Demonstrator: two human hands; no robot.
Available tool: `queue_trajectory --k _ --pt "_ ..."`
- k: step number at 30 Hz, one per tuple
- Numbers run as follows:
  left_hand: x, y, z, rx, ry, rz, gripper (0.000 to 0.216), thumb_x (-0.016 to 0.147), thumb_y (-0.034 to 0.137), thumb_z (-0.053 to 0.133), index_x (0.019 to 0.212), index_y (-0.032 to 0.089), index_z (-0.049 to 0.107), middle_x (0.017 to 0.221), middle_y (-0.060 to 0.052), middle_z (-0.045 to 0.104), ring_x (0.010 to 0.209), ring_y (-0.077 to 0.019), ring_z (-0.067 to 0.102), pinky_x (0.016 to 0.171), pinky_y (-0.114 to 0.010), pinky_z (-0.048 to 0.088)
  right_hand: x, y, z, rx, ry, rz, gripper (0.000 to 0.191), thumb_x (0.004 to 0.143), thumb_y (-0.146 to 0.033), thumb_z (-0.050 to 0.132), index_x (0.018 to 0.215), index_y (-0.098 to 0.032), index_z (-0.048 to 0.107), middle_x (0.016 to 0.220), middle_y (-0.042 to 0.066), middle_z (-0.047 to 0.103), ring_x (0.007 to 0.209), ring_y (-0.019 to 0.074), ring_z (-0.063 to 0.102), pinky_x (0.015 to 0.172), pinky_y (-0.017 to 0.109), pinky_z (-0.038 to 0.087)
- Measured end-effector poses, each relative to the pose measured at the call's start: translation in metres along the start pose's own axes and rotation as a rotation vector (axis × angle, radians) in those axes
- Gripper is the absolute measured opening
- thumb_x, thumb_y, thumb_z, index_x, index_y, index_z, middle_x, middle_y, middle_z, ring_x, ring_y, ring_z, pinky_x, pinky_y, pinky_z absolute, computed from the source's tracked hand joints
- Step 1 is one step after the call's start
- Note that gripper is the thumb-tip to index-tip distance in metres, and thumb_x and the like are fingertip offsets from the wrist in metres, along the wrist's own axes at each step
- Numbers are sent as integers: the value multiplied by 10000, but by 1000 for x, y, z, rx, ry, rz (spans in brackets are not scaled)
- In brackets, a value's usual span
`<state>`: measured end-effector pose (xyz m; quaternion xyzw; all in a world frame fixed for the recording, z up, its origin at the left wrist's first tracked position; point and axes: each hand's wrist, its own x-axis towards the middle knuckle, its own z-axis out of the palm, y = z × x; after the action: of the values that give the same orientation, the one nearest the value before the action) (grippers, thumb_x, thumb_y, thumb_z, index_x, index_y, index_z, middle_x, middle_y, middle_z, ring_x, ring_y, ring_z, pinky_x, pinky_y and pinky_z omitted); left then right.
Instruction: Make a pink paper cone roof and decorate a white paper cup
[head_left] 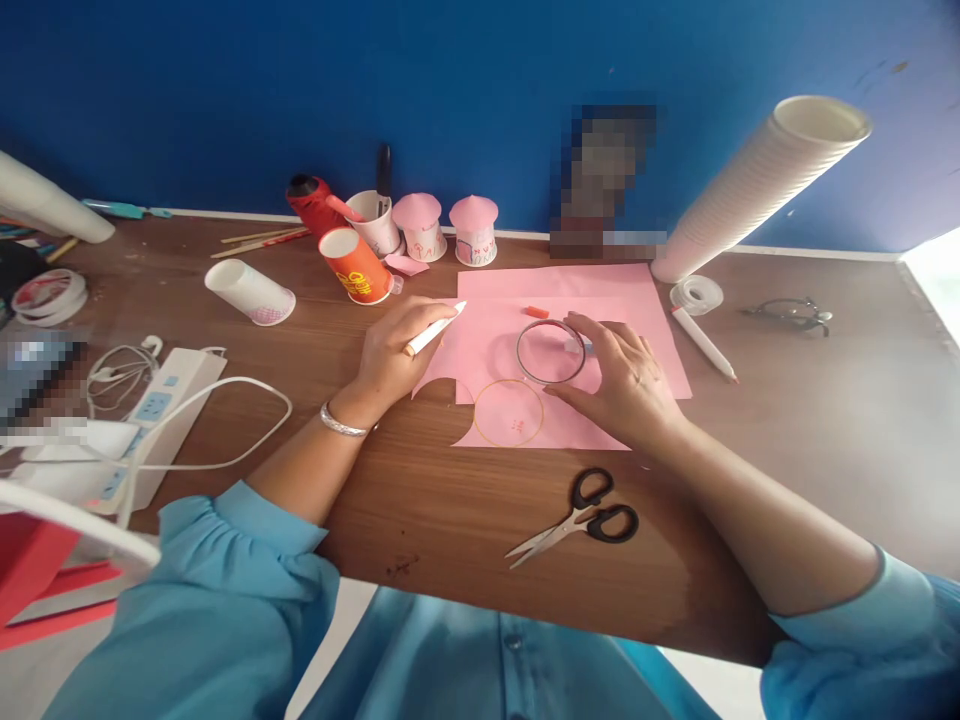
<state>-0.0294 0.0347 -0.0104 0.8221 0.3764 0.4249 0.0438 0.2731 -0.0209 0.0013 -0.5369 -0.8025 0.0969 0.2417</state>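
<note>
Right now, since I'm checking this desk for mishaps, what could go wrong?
The scissors, blades slightly parted, could snag a sleeve. The pen in the left hand might leave a stray mark on the pink paper. The ring in the right hand may slip onto that paper.

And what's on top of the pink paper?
An orange piece, perhaps a pen cap, lies on the pink paper; the right hand holds a ring over the paper. Whatever lies beneath that hand is hidden.

Left hand (391, 352) curls its fingers (421, 316) inward; right hand (636, 388) arches, thumb (579, 402) spread apart.
</note>
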Motion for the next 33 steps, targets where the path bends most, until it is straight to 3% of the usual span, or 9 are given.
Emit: queue_trajectory --k 4,8,15,19,21,23,27,30,33 --pt "2 -7 -1 43 -94 -57 180 963 233 616 1081 248 752 1134 -68 786 1050 -216 731 922 -360 571 3 7 -2 10 10 67 748 808 -364 798 1456 -216 456 1375 166 660 1274 388 570 1012 596 495" --pt "3 -11 -3 54 -153 -5 231 962 211 597 1136 236 747 1188 -94 770 1091 -244 723 929 -381 566 5 10 -3 13 18 93 726 809 -358 776 1448 -239 452 1362 149 668 1272 385 575 1012 605 495" --pt "2 -15 -5 44 -201 -43 284 908 172 622 1154 247 742 1204 -89 740 1119 -250 698 958 -399 561 9 13 -11 19 19 118 730 822 -404 777 1463 -261 457 1394 149 645 1302 385 571 1027 625 501" --pt "2 -18 -2 -9 -160 -67 261 874 174 665 1112 233 754 1174 -94 735 1100 -258 695 970 -419 565 25 27 -21 -13 8 108 746 816 -454 776 1471 -261 477 1370 153 656 1300 405 572 1020 645 497" --pt "3 -17 1 -96 -87 -151 189 855 203 709 1036 223 758 1112 -86 742 1061 -254 699 944 -418 581 36 37 -25 -28 5 142 750 804 -475 783 1460 -250 496 1384 157 646 1295 412 570 1002 633 511" --pt "4 -14 3 -275 -8 -347 141 842 267 755 969 209 732 1017 -74 744 982 -242 719 834 -383 617 47 44 -27 -38 0 194 756 796 -482 780 1460 -252 500 1395 156 639 1280 411 577 979 625 526" --pt "9 -12 2 -726 154 -741 320 745 366 863 918 199 652 844 -30 730 735 -181 736 595 -266 593 62 51 -20 -5 -14 229 766 811 -507 752 1481 -252 484 1440 162 606 1307 409 559 963 615 538" --pt "11 -15 0 -930 264 -836 364 687 352 894 912 194 655 836 -23 734 627 -126 684 520 -214 536 70 53 -9 14 -26 262 745 801 -501 754 1454 -230 520 1413 170 621 1283 410 579 976 621 531" --pt "11 -18 -1 -1008 289 -841 320 717 340 864 914 179 669 815 -26 723 606 -106 647 505 -206 503 75 60 3 18 -16 227 651 810 -483 733 1396 -247 578 1378 144 653 1305 407 567 1003 630 518"
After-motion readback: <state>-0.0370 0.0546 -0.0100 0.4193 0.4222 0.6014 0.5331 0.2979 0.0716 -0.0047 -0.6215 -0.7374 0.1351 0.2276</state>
